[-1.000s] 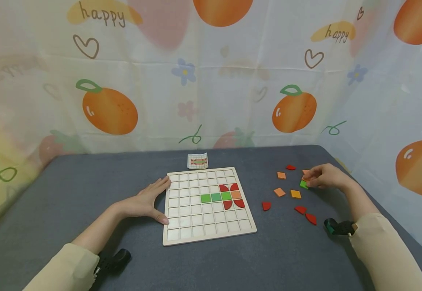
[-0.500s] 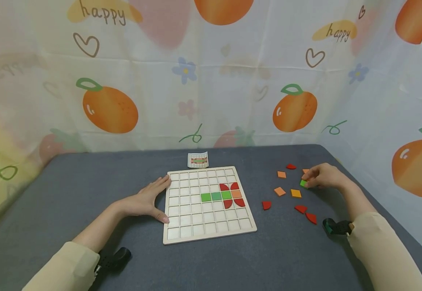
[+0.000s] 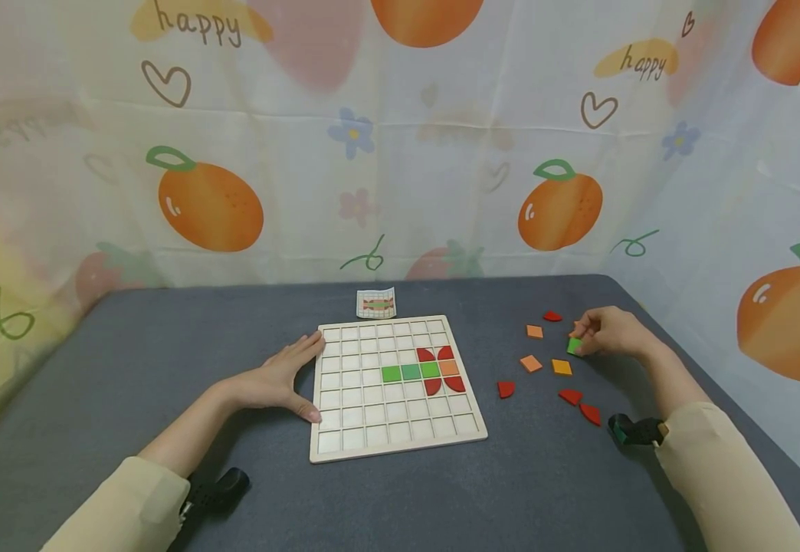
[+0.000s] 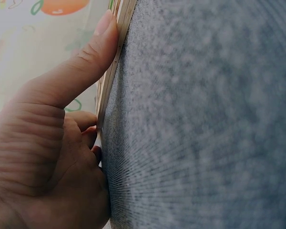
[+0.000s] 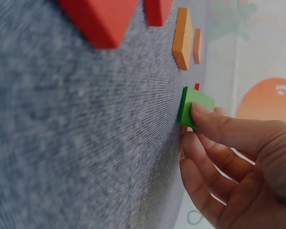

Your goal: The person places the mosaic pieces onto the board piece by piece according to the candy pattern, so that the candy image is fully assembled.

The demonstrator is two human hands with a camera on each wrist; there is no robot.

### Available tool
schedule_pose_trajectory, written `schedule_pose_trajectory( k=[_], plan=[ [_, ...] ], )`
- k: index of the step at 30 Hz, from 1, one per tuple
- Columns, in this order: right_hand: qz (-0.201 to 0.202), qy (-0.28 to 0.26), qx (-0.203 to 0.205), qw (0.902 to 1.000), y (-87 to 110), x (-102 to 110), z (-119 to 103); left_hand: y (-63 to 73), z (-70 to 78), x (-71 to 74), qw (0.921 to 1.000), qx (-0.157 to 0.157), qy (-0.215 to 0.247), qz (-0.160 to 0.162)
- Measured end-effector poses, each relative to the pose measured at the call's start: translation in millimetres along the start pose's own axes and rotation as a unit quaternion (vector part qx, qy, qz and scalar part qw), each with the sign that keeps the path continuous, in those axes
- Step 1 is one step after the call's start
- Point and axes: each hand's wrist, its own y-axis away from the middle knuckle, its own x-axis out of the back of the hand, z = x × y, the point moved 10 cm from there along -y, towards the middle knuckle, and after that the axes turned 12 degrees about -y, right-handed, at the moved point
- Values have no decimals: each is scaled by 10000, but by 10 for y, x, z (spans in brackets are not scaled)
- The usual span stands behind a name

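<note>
My left hand [image 3: 272, 382] rests spread along the left edge of a pale wooden grid board [image 3: 352, 419], its thumb [image 4: 102, 40] against the side in the left wrist view. Several pieces sit in the board's cells: a row of green square tiles [image 3: 410, 372], an orange square tile [image 3: 448, 368] and red quarter-round tiles [image 3: 432, 386]. To the right of the board, my right hand [image 3: 610, 331] pinches a green square tile [image 5: 196, 105] between thumb and fingers. That tile is tilted, close over the dark cloth. Behind the fingers, an orange tile [image 5: 182, 153] is partly hidden.
Loose orange tiles [image 3: 530, 363], a yellow-orange tile [image 3: 562, 367] and several red quarter-round tiles [image 3: 506, 389] lie between the board and my right arm. A small pattern card [image 3: 376, 305] is behind the board. A printed curtain [image 3: 400, 192] hangs beyond the dark table [image 3: 400, 506].
My right hand has shifted slightly up and left in the head view, and the green tile has moved with it. The left hand holds its place on the board.
</note>
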Motion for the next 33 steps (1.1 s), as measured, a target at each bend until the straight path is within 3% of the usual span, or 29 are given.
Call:
schedule_pose_trajectory(
  k=[12,19,33],
  plan=[
    [439,-29,750,9962,-36,-62,-357,-6,-10,-3,10000,21,-16,-13],
    [439,-1,1232,9914,-75,-195,-676,-4,-17,-12,10000,57,-23,-20],
    [224,-471,1685,9843,-76,-639,-1355,-9,-20,-8,10000,60,-70,-6]
  ],
)
